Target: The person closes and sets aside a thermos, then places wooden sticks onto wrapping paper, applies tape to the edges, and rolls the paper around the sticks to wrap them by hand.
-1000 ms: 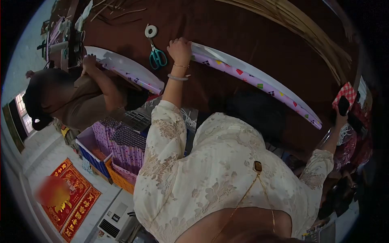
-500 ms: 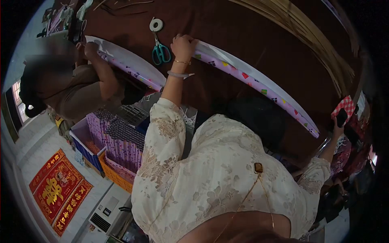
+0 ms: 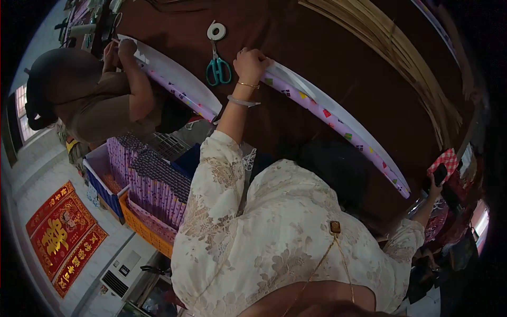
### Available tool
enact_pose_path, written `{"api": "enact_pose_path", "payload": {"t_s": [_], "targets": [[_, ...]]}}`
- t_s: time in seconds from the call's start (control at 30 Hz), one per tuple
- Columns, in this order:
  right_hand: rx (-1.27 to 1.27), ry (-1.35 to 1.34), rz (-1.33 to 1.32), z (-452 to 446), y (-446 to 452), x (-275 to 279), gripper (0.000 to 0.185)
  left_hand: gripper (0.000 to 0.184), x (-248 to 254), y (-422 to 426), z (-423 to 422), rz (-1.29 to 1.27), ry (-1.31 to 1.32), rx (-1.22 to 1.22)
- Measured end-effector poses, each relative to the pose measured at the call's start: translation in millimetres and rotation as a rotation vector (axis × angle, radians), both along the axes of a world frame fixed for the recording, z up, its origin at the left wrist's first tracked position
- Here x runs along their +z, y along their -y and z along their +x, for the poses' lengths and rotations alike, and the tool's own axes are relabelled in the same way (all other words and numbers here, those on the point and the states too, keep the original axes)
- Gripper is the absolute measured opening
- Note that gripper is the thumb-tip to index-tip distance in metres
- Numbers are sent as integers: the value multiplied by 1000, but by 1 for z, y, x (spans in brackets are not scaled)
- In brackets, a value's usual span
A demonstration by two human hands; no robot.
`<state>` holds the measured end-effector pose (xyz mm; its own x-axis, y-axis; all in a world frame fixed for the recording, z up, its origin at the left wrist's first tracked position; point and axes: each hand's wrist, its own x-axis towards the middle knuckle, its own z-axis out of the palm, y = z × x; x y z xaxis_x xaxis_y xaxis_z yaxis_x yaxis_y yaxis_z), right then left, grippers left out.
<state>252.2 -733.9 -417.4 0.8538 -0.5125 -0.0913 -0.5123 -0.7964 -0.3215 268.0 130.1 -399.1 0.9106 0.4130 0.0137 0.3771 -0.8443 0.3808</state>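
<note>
A long strip of lilac printed paper [image 3: 328,119], its white side showing along the upper edge, curves across the brown tabletop. My left hand [image 3: 251,64] is closed on the strip's left end, fingers pinched together. At the far right, my right hand [image 3: 435,189] is wrapped round a small dark object [image 3: 440,174], too dark to name. A red-and-white checked cloth [image 3: 449,157] lies right behind that object. Left of my left hand are teal-handled scissors [image 3: 218,71], with a white tape roll [image 3: 216,31] at their tips.
On the left, a co-worker [image 3: 119,100] handles a similar printed strip [image 3: 177,83]. Flat tan strips [image 3: 388,39] lie along the far right of the table [image 3: 296,31]. An orange crate [image 3: 145,224] and a blue crate [image 3: 108,198] hold stacked patterned rolls below the table.
The view has turned slightly, so the table things sit a little differently in the picture. Both hands keep their holds. The co-worker's head and hands have shifted a little.
</note>
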Motion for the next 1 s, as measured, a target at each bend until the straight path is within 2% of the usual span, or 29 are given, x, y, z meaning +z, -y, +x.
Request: {"api": "enact_pose_path", "payload": {"t_s": [0.17, 0.3, 0.6, 0.8, 0.87, 0.93, 1.0], "targets": [[-4, -92, 249, 7, 12, -7, 69, 24, -9, -5, 2, -97, -71, 34], [-25, -100, 74, -13, -35, 20, 67, 25, -9, -3, 1, -114, -42, 47], [-87, -100, -318, -3, -68, 44, 63, 23, 15, 14, 1, -39, -66, 119], [-161, -98, -568, -9, -100, 52, 61, 20, 12, 16, -2, 0, 51, 122], [-183, -102, -605, -12, -133, 51, 60, 27, 13, 18, -4, -4, 43, 107], [256, 187, -10, -7, -210, 49, 42, 34, 23, 22, -2, 10, 30, 133], [425, 99, 409, -9, -353, 77, 28, 41, 30, 23, -1, 16, 5, 157]]}}
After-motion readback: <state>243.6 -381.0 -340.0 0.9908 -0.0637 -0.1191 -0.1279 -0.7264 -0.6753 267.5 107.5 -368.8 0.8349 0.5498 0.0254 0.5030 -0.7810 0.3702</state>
